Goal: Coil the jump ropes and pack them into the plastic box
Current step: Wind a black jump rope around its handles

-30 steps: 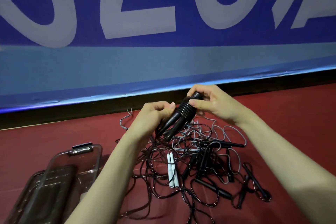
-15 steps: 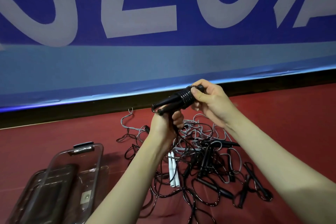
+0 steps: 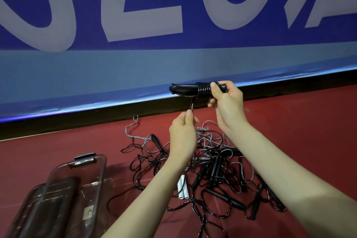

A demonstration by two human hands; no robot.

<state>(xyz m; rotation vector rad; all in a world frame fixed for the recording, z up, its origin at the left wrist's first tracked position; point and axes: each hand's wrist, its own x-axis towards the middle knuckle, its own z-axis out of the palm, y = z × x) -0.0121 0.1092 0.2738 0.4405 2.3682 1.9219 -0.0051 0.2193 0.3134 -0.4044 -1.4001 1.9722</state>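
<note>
right hand (image 3: 226, 100) grips coiled jump rope (image 3: 195, 89) | left hand (image 3: 183, 131) pinches its loose cord (image 3: 192, 104) | plastic box (image 3: 77, 183) lower left

Head view, close, looking forward-down over floor (image 3: 289, 121) toward banner (image 3: 173, 67).

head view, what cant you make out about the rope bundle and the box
- Coiled jump rope, head view: its right end is hidden under the right hand.
- Rope tail: the left hand pinches it; its end is hidden.
- Plastic box, head view: cut off by the bottom-left edge; contents unclear through dark walls.
</note>
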